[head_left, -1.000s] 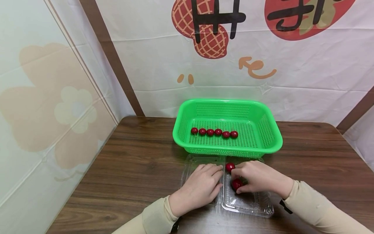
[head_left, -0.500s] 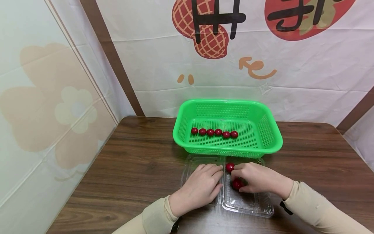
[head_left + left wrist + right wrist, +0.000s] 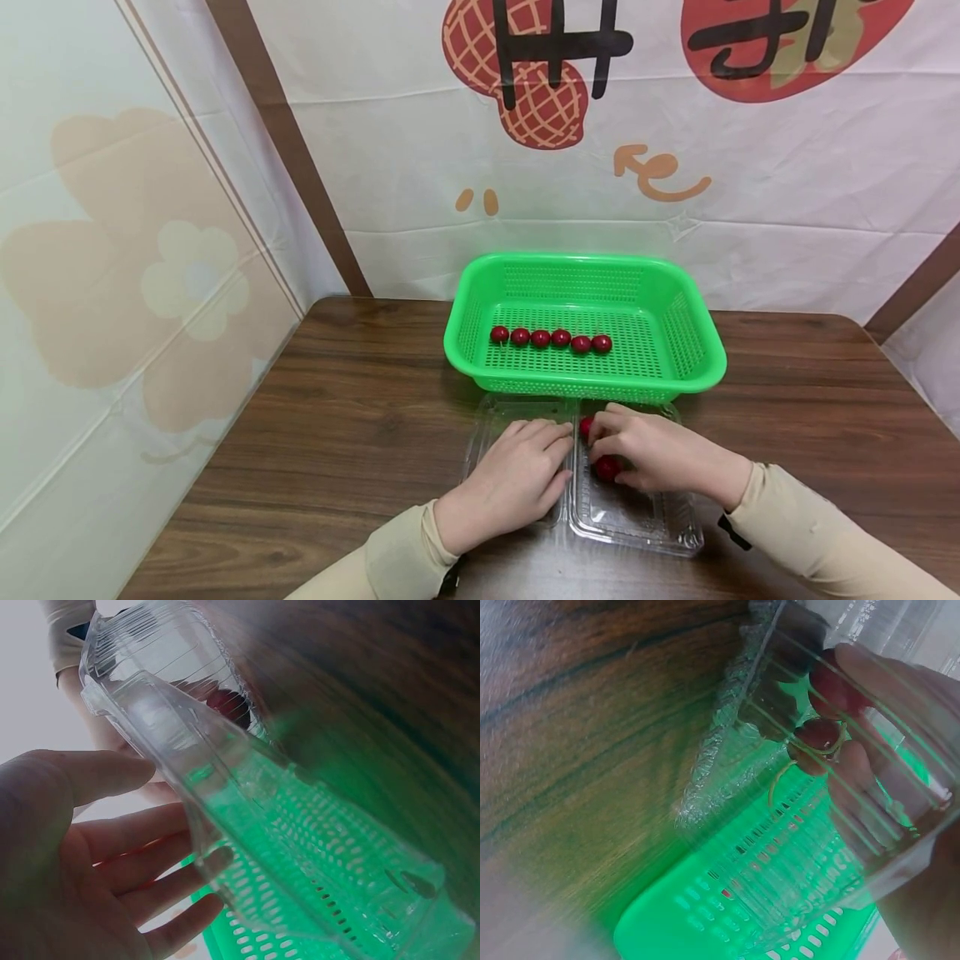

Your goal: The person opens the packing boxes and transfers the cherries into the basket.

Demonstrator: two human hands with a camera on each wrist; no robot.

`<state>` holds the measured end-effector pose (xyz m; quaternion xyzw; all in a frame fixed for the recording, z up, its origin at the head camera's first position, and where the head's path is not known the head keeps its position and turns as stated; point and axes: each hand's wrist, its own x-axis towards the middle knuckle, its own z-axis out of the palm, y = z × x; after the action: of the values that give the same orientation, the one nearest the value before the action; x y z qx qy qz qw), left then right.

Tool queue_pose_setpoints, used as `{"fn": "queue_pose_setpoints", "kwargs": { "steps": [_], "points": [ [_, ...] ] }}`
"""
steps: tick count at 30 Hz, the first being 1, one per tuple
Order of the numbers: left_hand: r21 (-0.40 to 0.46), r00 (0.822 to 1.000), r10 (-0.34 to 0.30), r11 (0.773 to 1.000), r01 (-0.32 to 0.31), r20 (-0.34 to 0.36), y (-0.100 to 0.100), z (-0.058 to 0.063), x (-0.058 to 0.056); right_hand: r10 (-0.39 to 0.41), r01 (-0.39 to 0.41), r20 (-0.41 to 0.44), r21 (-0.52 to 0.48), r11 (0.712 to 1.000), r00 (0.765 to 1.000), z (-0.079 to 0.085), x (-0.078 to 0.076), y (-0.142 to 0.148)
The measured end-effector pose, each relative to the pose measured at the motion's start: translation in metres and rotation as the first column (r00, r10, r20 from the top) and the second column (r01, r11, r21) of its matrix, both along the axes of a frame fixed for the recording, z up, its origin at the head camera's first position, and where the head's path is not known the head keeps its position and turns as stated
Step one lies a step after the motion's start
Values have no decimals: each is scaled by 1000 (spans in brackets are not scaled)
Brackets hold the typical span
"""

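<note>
A clear plastic clamshell box (image 3: 626, 529) lies unfolded on the table, its two halves side by side. Over the left half, the left hand (image 3: 513, 479) rests with fingers extended, fingertips at the fold between the halves. In the left wrist view its fingers (image 3: 154, 825) are loosely spread along the plastic edge. Inside the right half, the right hand (image 3: 648, 450) pinches a dark red cherry (image 3: 606, 468) between thumb and fingers. A second cherry (image 3: 586, 426) sits just beyond it, partly covered by the fingers. Thin stems show beside the cherries (image 3: 815, 742) in the right wrist view.
Directly behind the box stands a green perforated basket (image 3: 693, 354), its front rim close over the box's far edge. A row of several cherries (image 3: 540, 338) lies on its floor. A printed cloth (image 3: 405, 167) hangs behind the wooden table (image 3: 322, 450).
The right hand has shifted slightly away from the person with its cherry, and its fingers now cover more of the far cherry. The left hand has stayed in place.
</note>
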<state>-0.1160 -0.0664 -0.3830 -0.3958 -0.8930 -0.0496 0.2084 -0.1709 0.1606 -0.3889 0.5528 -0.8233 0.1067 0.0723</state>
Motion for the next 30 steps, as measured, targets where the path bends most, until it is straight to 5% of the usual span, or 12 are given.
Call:
{"fn": "queue_pose_setpoints", "kwargs": {
  "steps": [9, 18, 30],
  "points": [
    [-3, 1000, -2, 1000, 2, 1, 1, 0, 0, 6, -5, -4, 47, 999, 1000, 0, -1, 0],
    [-1, 1000, 0, 1000, 0, 0, 1, 0, 0, 55, -55, 14, -15, 998, 998, -3, -3, -1],
    [-9, 1000, 5, 1000, -4, 9, 0, 0, 1, 22, -25, 74, 36, 999, 997, 0, -1, -1]
  ]
}}
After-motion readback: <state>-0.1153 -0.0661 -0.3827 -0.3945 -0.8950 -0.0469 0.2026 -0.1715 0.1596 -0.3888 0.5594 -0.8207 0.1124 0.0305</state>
